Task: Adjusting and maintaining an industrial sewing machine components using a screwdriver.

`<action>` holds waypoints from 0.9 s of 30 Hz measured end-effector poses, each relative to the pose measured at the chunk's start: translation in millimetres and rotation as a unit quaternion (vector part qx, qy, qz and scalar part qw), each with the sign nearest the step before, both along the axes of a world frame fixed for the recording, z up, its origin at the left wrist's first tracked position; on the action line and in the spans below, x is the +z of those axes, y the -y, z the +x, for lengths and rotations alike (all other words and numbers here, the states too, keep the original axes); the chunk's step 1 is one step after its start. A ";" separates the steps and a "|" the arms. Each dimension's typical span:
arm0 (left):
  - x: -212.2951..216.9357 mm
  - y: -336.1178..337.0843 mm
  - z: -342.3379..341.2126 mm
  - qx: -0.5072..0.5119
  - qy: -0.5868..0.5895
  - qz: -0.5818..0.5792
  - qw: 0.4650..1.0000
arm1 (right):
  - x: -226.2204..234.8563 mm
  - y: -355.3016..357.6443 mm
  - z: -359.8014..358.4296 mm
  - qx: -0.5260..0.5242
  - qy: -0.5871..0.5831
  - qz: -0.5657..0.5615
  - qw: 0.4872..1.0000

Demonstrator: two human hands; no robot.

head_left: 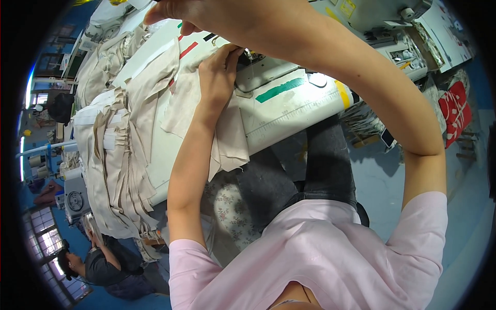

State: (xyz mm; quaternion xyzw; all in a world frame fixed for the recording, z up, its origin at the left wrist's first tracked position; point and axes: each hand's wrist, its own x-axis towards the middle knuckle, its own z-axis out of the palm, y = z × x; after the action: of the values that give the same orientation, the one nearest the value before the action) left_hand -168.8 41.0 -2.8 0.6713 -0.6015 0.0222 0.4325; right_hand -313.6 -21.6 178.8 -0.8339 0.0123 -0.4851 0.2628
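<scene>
My left hand (219,72) rests on a beige cloth piece (230,132) beside the needle area of a sewing machine. Its fingers are pressed together on the cloth, whose lower end hangs over the table's front edge. My right arm reaches across the machine to the upper left. The right hand (188,13) is raised above the worktable and cut by the top edge of the head view. Its visible fingers curl inward; what they hold, if anything, is out of sight. The white sewing table (279,124) carries a printed ruler scale and green, red and yellow tape strips.
A thick stack of beige cloth pieces (111,160) drapes over the table's left side, with more cloth (106,64) heaped behind. At right stand another machine table (444,36) and a red patterned cloth (455,111). Another person (103,263) works at the lower left.
</scene>
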 end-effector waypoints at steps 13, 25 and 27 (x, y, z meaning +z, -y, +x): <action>-8.0 1.6 7.8 -0.004 0.007 -0.006 1.000 | 2.8 -0.5 6.2 -0.020 0.016 -0.082 0.996; -12.5 6.4 10.9 -0.039 0.007 -0.065 0.997 | 14.2 -11.5 7.0 -0.030 -0.050 -0.017 0.998; -16.0 8.2 11.5 -0.042 -0.004 -0.069 0.997 | 40.9 -39.0 -4.0 -0.154 -0.220 0.083 0.960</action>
State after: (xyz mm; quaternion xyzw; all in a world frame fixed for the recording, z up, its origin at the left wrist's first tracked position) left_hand -157.3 32.9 -18.9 0.6139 -0.6245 0.0431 0.4809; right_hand -317.6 17.4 219.7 -0.8833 0.2389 -0.3213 0.2439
